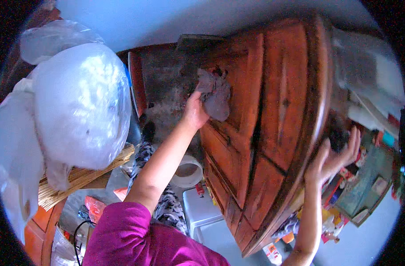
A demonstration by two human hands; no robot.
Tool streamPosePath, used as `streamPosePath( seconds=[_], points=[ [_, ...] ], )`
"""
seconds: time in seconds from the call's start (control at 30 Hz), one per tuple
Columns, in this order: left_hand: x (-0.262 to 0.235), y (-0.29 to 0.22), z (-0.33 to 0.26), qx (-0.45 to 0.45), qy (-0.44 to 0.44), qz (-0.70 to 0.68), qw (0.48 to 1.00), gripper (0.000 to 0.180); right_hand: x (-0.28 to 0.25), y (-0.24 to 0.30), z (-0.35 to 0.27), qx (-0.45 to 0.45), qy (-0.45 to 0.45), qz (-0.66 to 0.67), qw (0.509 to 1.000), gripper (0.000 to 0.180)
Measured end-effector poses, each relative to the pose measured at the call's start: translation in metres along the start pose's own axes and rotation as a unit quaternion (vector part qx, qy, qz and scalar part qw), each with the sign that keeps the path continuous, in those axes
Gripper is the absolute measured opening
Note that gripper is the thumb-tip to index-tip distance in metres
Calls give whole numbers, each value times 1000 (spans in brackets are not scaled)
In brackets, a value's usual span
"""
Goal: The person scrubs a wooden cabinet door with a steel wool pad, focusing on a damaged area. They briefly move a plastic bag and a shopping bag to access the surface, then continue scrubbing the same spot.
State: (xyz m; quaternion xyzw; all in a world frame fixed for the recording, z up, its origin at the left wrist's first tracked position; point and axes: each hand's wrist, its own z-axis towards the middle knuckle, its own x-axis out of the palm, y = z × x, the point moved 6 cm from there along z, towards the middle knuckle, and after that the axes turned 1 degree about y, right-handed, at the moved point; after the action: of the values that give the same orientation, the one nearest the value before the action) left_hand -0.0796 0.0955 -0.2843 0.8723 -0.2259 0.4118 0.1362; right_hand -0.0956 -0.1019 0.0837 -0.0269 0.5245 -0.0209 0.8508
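A crumpled grey-brown cloth [216,98] is in my left hand [196,111], whose fingers are wrapped round it. The cloth lies against the carved door of a reddish-brown wooden cabinet [284,102]. My left arm reaches forward, bent at the elbow. On the cabinet's right side my right hand [333,160] is raised with its fingers stretched out and the thumb apart. Nothing shows in that hand. It is nearest to the cabinet's curved edge and a dark, blurred object [338,135] just beyond; I cannot tell whether they touch.
Large white plastic-wrapped bundles [80,106] stand at the left, over a tan slatted bundle [89,175]. A white bucket [187,172] and a grey-white box [202,208] sit beside the cabinet's near side. Assorted small goods and a framed green panel [366,181] crowd the right.
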Motion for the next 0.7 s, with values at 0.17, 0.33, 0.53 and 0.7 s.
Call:
streamPosePath(
  seconds=[0.17,0.33,0.53,0.7],
  points=[
    [36,-3,-105,-40,140,-3,989,49,15,-13,1,55,7,84,995,53],
    [15,3,-174,-61,65,77,993,54,-10,-18,-6,40,-36,71,996,51],
    [8,-12,-249,4,75,341,937,22,-39,99,-87,143,-133,396,897,46],
    [-72,23,-272,-17,-16,453,891,43,-36,147,-249,292,-3,522,801,54]
  ],
)
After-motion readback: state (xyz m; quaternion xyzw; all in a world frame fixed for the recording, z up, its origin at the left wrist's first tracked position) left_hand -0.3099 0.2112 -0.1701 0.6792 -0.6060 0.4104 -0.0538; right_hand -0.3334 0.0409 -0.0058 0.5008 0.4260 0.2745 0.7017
